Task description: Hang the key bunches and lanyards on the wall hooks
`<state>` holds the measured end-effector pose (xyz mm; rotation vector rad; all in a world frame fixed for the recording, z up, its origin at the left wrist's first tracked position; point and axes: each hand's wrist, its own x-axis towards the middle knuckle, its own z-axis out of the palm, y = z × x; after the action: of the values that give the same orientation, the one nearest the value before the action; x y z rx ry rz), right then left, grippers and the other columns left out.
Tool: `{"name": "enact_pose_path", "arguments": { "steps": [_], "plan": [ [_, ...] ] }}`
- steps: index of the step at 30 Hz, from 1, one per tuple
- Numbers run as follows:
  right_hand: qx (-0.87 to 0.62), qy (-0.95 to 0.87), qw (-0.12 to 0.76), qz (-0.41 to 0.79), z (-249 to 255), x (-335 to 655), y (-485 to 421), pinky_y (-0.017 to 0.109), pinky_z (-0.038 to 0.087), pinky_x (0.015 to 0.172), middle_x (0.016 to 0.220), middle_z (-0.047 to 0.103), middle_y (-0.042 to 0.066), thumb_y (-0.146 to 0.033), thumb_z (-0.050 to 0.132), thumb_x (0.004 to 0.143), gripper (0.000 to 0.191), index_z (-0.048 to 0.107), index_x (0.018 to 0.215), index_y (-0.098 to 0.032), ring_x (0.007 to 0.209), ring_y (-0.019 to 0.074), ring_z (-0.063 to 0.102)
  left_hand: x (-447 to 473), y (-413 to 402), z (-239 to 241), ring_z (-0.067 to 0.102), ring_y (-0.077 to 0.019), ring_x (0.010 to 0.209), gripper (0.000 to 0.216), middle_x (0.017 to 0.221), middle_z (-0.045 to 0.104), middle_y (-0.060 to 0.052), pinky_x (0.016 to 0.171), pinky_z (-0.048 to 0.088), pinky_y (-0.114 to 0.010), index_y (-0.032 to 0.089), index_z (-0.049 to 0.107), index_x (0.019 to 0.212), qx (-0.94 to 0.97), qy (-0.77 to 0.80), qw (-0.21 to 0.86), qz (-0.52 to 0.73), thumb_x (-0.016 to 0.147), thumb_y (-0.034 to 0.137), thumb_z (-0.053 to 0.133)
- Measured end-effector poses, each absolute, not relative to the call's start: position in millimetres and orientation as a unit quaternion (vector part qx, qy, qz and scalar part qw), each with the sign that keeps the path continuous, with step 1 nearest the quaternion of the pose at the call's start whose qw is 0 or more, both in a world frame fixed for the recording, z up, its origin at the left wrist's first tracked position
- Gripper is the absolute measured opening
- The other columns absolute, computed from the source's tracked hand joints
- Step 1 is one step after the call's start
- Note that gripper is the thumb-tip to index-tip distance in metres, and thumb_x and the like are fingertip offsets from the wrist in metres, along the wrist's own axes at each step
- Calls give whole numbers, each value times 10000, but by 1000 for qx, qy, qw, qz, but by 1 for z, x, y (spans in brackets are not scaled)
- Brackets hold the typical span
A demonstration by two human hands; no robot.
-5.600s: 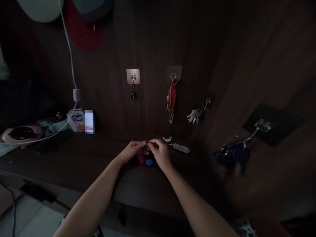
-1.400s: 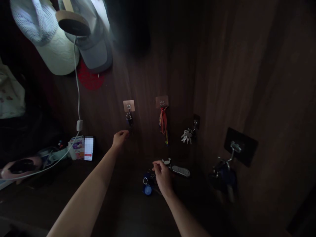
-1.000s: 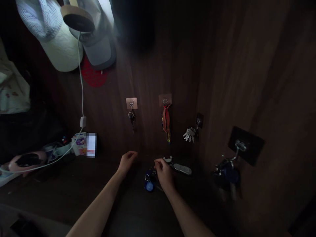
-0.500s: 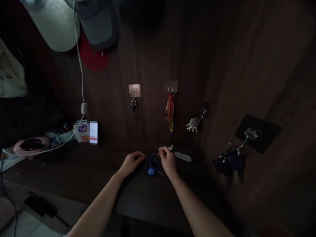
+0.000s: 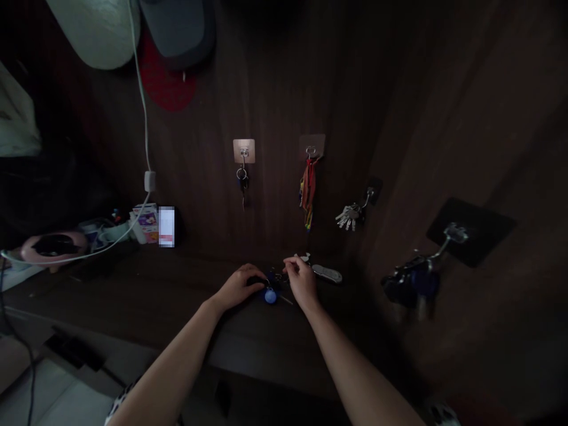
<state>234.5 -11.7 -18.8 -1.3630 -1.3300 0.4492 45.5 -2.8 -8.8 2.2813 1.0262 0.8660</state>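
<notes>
A bunch of keys with a round blue fob [image 5: 270,296] lies on the dark wooden shelf between my hands, a thin key sticking out to its right. My left hand [image 5: 239,286] is curled at the bunch's left side, thumb and fingertips closed on its edge. Just to the right, my right hand [image 5: 302,280] has thumb and fingers bent together beside the small metal rings; what they pinch is too dark to make out. Behind that hand lies a grey pocket-knife-shaped piece [image 5: 327,273], with small silvery metal parts [image 5: 305,257] next to it.
On the back wall, adhesive hooks hold a key ring [image 5: 242,174], colourful cords [image 5: 308,189] and silver keys [image 5: 349,216]. Dark keys [image 5: 412,287] hang on the right panel. A white cable [image 5: 144,106], small boxes [image 5: 148,225] and a pink object [image 5: 53,248] are at left.
My left hand has moved right onto the edge of the key bunch. My right hand stays beside the rings. The whole view has shifted slightly, with the wall items appearing higher.
</notes>
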Motion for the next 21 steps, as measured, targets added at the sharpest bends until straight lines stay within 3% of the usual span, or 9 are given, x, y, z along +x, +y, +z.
{"name": "enact_pose_path", "arguments": {
  "steps": [11, 16, 21],
  "plan": [
    [-585, -572, 546, 180, -21, 237, -11, 276, 419, 649, 702, 668, 27, -298, 434, 773, 227, 629, 820, -194, 680, 183, 613, 40, -5, 1, 566, -160, 860, 136, 893, 612, -34, 813, 420, -274, 197, 614, 670, 819, 397, 257, 325, 749, 269, 530],
    [-608, -624, 477, 116, -21, 236, -14, 306, 407, 781, 851, 673, 33, -232, 452, 769, 204, 654, 797, -216, 843, 191, 590, 29, 1, 0, 554, -150, 764, 277, 811, 573, -22, 731, 411, -261, 189, 536, 560, 791, 448, 242, 339, 773, 360, 496],
    [-651, -646, 397, 48, -19, 238, -18, 346, 389, 806, 892, 654, 47, -209, 494, 764, 184, 673, 794, -238, 912, 225, 549, 16, 9, -4, 500, -133, 644, 346, 682, 488, 12, 644, 379, -253, 197, 435, 506, 745, 525, 178, 371, 730, 441, 533]
  ]
}}
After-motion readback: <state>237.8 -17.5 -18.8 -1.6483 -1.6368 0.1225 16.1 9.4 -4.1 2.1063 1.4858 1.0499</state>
